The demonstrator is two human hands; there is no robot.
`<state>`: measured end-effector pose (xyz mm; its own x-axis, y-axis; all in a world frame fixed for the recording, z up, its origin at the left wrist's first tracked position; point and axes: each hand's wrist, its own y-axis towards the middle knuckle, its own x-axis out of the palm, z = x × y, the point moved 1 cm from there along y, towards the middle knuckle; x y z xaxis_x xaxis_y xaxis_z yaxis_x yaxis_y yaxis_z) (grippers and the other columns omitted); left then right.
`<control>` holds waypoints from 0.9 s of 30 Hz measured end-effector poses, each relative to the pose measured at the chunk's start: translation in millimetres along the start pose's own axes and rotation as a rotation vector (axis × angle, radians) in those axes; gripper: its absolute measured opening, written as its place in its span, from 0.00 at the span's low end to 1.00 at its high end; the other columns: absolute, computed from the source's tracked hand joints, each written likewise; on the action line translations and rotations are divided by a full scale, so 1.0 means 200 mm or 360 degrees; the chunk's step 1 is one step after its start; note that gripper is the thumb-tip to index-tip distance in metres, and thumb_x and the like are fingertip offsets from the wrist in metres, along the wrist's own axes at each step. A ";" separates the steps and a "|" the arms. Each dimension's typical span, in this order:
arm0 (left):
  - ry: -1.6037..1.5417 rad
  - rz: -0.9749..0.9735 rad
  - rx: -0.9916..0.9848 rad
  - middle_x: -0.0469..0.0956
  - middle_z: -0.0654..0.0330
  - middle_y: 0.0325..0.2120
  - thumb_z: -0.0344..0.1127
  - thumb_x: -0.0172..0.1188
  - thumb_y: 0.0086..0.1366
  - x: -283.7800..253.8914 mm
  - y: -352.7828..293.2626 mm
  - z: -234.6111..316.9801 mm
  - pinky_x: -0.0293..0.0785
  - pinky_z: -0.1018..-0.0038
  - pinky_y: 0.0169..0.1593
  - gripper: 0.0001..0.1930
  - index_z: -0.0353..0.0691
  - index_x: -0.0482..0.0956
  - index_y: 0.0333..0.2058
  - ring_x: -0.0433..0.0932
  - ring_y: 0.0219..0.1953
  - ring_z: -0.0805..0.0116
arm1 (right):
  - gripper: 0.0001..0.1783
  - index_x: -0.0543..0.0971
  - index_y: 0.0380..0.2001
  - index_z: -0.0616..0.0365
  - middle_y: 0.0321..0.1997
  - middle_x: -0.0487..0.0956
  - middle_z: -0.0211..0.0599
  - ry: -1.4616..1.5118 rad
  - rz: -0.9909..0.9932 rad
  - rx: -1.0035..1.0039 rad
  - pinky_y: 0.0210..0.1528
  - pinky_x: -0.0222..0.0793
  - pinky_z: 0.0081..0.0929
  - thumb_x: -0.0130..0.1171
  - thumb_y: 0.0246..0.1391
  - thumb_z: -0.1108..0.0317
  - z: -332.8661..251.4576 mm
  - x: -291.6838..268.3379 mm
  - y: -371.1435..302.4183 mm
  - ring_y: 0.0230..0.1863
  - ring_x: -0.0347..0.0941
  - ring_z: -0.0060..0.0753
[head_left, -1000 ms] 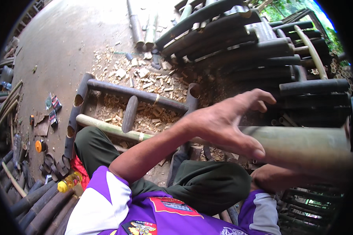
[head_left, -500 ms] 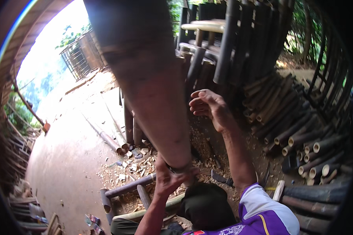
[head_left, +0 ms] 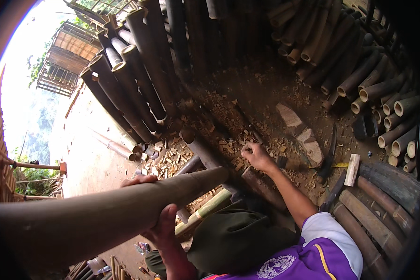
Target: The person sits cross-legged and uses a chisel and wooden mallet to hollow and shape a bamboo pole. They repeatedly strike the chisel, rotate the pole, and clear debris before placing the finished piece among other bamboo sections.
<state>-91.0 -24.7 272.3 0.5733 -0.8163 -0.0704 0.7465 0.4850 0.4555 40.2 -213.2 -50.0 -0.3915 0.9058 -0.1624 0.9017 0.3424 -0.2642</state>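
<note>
Floor [head_left: 81,172] with chips [head_left: 172,156] around frame [head_left: 205,151] | Pole [head_left: 121,210] swung from ahead to my left, slanting over frame; only my left grip [head_left: 162,228], wrapped around it, visibly controls it | My right grip [head_left: 257,157]: apart from pole, fingers curled, contents cannot be told | Pole's left end lost at dark rim; pole-frame contact unclear

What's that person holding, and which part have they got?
The left hand has a thick bamboo pole, gripped around its shaft, partway along rather than at the tip. The right hand is curled; nothing shows in it.
</note>
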 end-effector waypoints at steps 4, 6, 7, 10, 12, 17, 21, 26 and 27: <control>-0.0048 -0.0062 0.0056 0.75 0.51 0.49 0.41 0.78 0.52 -0.06 0.01 -0.01 0.69 0.60 0.65 0.46 0.35 0.63 0.65 0.75 0.56 0.57 | 0.13 0.79 0.43 0.58 0.34 0.84 0.51 -0.0323 -0.0025 0.0046 0.44 0.76 0.49 0.60 0.56 0.65 0.14 0.09 -0.18 0.40 0.83 0.56; -0.0087 -0.0150 0.0073 0.73 0.50 0.51 0.41 0.76 0.54 -0.09 0.07 -0.06 0.67 0.59 0.68 0.44 0.34 0.62 0.65 0.73 0.58 0.57 | 0.17 0.76 0.46 0.60 0.38 0.82 0.53 -0.0372 -0.0127 0.0065 0.45 0.76 0.52 0.60 0.54 0.66 0.10 0.09 -0.22 0.43 0.80 0.62; -0.0097 -0.0183 0.0086 0.72 0.49 0.52 0.42 0.74 0.55 -0.09 0.09 -0.07 0.66 0.59 0.69 0.43 0.34 0.62 0.65 0.73 0.59 0.56 | 0.17 0.75 0.46 0.61 0.41 0.81 0.54 -0.0415 -0.0095 -0.0076 0.47 0.75 0.52 0.60 0.54 0.66 0.11 0.11 -0.22 0.45 0.79 0.63; -0.0088 -0.0093 -0.0044 0.72 0.49 0.52 0.41 0.72 0.56 -0.06 0.19 -0.08 0.64 0.59 0.70 0.42 0.33 0.62 0.64 0.72 0.59 0.56 | 0.27 0.73 0.54 0.62 0.54 0.77 0.56 -0.0618 -0.0209 -0.0242 0.56 0.72 0.50 0.63 0.52 0.64 0.05 0.12 -0.20 0.55 0.75 0.62; -0.0124 -0.0075 -0.0050 0.71 0.49 0.53 0.41 0.71 0.56 -0.07 0.21 -0.10 0.63 0.59 0.70 0.41 0.33 0.62 0.64 0.72 0.59 0.56 | 0.31 0.72 0.58 0.61 0.54 0.77 0.54 -0.0701 -0.0176 -0.0484 0.59 0.70 0.51 0.66 0.51 0.61 0.02 0.16 -0.20 0.58 0.73 0.59; -0.0451 -0.0193 0.0214 0.71 0.50 0.52 0.39 0.74 0.53 -0.14 0.03 -0.04 0.61 0.58 0.72 0.43 0.34 0.62 0.65 0.72 0.59 0.55 | 0.50 0.66 0.68 0.61 0.66 0.71 0.50 -0.0869 -0.0276 -0.0725 0.70 0.58 0.52 0.75 0.44 0.51 -0.01 0.33 -0.21 0.67 0.67 0.52; -0.0290 -0.0187 0.0127 0.71 0.50 0.52 0.41 0.75 0.53 -0.24 -0.03 -0.05 0.60 0.58 0.73 0.44 0.35 0.62 0.64 0.72 0.60 0.55 | 0.57 0.67 0.65 0.58 0.61 0.71 0.43 -0.0742 -0.0122 -0.0996 0.68 0.55 0.54 0.84 0.30 0.55 -0.02 0.42 -0.16 0.64 0.66 0.49; -0.0243 0.0060 0.0007 0.71 0.49 0.52 0.43 0.70 0.60 -0.28 0.14 -0.09 0.63 0.58 0.69 0.39 0.34 0.62 0.64 0.72 0.58 0.55 | 0.42 0.73 0.49 0.57 0.51 0.76 0.41 -0.0758 -0.0226 -0.1093 0.74 0.52 0.57 0.82 0.28 0.58 -0.05 0.50 -0.05 0.59 0.73 0.47; -0.0218 0.0125 -0.0013 0.71 0.48 0.52 0.44 0.68 0.62 -0.27 0.18 -0.10 0.65 0.58 0.68 0.37 0.34 0.63 0.64 0.72 0.58 0.55 | 0.41 0.73 0.50 0.57 0.50 0.76 0.42 -0.0740 -0.0301 -0.1113 0.73 0.52 0.57 0.80 0.29 0.58 -0.07 0.50 -0.02 0.58 0.73 0.47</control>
<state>-88.0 43.9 275.4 0.5791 -0.8106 0.0872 0.7041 0.5512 0.4478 -0.7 -121.7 -52.4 -0.4441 0.6761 -0.5879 0.6601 0.6906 0.2956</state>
